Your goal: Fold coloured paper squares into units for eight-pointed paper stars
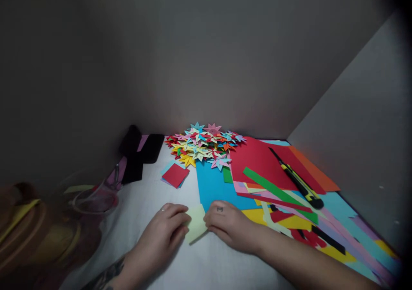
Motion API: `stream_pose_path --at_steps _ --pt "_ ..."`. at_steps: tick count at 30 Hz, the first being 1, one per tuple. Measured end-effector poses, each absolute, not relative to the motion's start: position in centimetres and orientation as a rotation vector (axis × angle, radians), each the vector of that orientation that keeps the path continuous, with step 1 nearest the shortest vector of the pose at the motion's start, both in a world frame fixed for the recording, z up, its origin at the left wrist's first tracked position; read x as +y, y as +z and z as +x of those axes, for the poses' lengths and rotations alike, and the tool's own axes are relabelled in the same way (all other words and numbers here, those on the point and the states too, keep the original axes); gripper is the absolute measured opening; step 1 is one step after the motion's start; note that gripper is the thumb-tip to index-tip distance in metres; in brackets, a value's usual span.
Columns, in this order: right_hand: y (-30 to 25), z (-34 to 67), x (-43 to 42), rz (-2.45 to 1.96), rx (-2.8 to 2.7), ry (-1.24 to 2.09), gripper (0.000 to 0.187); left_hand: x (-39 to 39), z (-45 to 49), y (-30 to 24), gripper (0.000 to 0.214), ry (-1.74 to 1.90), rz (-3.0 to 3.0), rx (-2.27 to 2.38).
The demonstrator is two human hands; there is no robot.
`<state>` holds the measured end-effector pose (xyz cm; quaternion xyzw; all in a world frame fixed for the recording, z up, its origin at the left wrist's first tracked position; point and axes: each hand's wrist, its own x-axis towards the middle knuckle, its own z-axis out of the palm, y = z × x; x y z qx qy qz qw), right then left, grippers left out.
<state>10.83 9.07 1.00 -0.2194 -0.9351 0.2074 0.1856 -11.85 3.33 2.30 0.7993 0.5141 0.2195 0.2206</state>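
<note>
A small pale yellow piece of paper (pixel 197 224) lies between my two hands, low over the white table surface. My left hand (pixel 170 225) grips its left side, with thumb and fingers pressed together. On the right side, my right hand (pixel 223 223) pinches the paper's edge; those fingertips are partly hidden. A fold seems to run along the paper's lower edge. Just beyond, a small stack of square papers (pixel 175 175) with a red one on top rests on the table. Blue paper (pixel 212 187) lies flat behind my right hand.
Folded paper stars (pixel 202 144) are heaped against the wall. A yellow and black utility knife (pixel 299 181) lies on red paper (pixel 251 157) at the right. Coloured paper strips and scraps (pixel 302 234) spread near my right forearm. A clear cup (pixel 95 199) and brown container (pixel 22 230) stand left.
</note>
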Motion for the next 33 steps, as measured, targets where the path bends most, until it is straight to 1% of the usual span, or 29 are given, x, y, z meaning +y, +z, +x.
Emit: stream_pose_path --at_steps 6,10,12,14,16,19,22,28,33 --pt "1.0 10.5 8.9 -0.687 -2.533 0.752 0.012 3.5 -12.1 2.5 0.024 0.562 2.233 1.376" --pt "0.6 9.7 8.9 -0.894 -2.358 0.923 0.011 3.7 -12.2 2.6 0.025 0.577 2.175 1.375" --pt "0.4 9.3 8.8 -0.987 -2.298 0.961 0.015 3.4 -12.1 2.5 0.026 0.606 2.171 1.446" --pt "0.2 8.9 8.7 -1.037 -2.278 0.969 0.020 2.7 -11.9 2.4 0.039 0.676 2.275 1.515" --pt "0.1 8.7 8.6 -1.082 -2.270 0.968 0.022 1.9 -11.5 2.3 0.048 0.738 2.517 1.455" --pt "0.2 8.6 8.5 -1.150 -2.256 0.972 0.023 1.0 -10.8 2.0 0.043 0.663 2.872 1.240" --pt "0.3 8.5 8.5 -1.203 -2.259 0.985 0.022 0.6 -10.0 1.4 0.036 0.511 3.044 1.217" --pt "0.3 7.9 8.4 -1.301 -2.257 0.966 0.022 0.7 -9.6 0.3 0.037 0.334 3.111 1.298" --pt "0.4 7.6 8.3 -1.361 -2.273 0.913 0.022 0.6 -9.7 0.1 0.037 0.317 3.086 1.324"
